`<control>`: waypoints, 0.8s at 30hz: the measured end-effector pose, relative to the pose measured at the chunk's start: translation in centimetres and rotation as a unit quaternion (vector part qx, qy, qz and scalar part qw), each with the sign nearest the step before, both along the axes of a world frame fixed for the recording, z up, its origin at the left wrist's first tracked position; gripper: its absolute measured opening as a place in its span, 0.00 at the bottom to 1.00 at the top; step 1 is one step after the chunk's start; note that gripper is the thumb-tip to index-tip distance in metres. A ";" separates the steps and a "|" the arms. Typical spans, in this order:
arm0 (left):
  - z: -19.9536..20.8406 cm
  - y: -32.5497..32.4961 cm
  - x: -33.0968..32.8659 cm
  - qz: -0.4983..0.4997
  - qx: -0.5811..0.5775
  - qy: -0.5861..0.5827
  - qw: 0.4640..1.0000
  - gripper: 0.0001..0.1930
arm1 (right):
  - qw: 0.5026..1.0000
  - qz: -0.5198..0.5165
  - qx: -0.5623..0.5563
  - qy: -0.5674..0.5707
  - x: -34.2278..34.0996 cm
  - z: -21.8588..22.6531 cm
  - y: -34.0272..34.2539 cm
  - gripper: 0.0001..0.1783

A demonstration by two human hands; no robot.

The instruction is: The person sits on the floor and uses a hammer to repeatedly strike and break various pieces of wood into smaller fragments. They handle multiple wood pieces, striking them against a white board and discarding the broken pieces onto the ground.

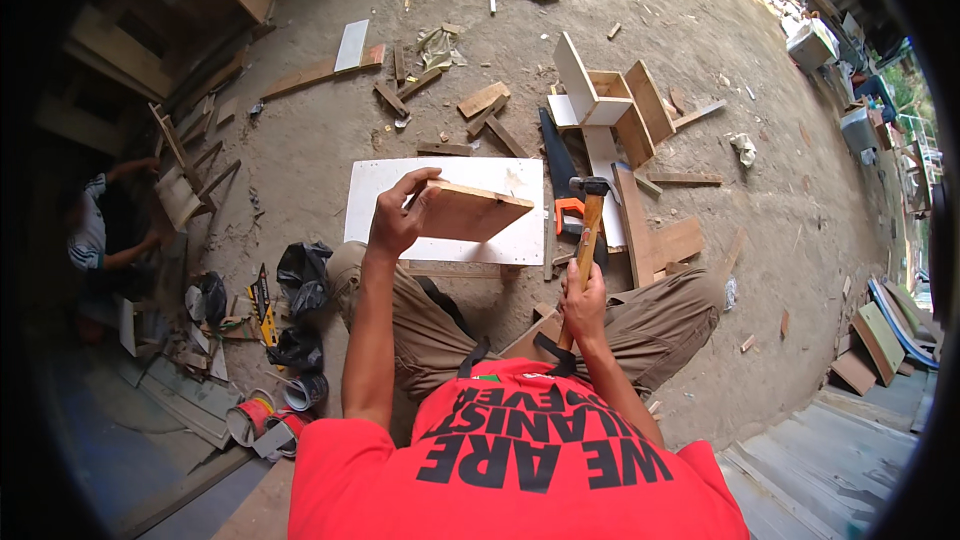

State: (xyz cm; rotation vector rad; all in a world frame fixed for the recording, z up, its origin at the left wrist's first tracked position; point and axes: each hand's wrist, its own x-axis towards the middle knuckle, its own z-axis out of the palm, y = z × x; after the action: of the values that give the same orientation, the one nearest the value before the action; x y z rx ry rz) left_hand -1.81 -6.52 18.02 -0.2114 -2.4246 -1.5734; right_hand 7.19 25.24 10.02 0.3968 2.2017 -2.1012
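Observation:
My left hand point(400, 210) grips the left end of a short wooden board point(466, 210), tilted above a white panel point(375, 195). The panel lies flat in front of my crossed legs. A nail in the board is too small to make out. In my right hand point(584, 300) is a hammer point(592, 208), held by its wooden handle with the dark head up, right of the panel. Just left of the hammer lies a handsaw point(556, 155) with a dark blade and an orange and black handle.
A partly built wooden box point(610, 100) stands beyond the hammer. Loose planks point(484, 100) and scraps litter the dirt floor. At left are black plastic bags point(303, 275), a yellow-black saw point(262, 305) and open tins point(250, 418). Another person point(95, 225) sits at far left by a wooden frame.

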 end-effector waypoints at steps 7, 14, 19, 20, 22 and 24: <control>2.0 3.2 -1.6 -0.024 -0.166 0.114 0.979 0.13 | 0.994 0.019 0.107 0.027 1.1 2.1 -1.0 0.16; 0.2 10.8 -0.2 0.110 -0.286 0.161 0.938 0.12 | 0.977 0.088 0.181 0.063 2.1 1.5 -0.9 0.18; -1.2 13.8 -0.1 0.073 -0.328 0.159 0.928 0.09 | 0.977 0.098 0.184 0.036 2.7 1.4 -1.2 0.18; -1.2 14.0 -0.6 0.082 -0.327 0.168 0.926 0.09 | 0.978 0.092 0.184 0.045 2.7 1.6 -1.2 0.18; -1.3 13.7 -1.9 0.101 -0.327 0.185 0.921 0.09 | 0.976 0.070 0.183 0.092 2.7 1.5 -1.3 0.17; -1.5 13.4 -2.7 0.086 -0.335 0.175 0.922 0.11 | 0.980 0.077 0.174 0.058 2.4 2.0 -1.0 0.17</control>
State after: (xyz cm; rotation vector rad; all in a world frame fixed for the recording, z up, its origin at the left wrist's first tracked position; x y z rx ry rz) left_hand -4.50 6.93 16.51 -0.3490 -2.4959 -0.5238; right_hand 9.63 24.29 11.98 0.1173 2.5803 -1.7030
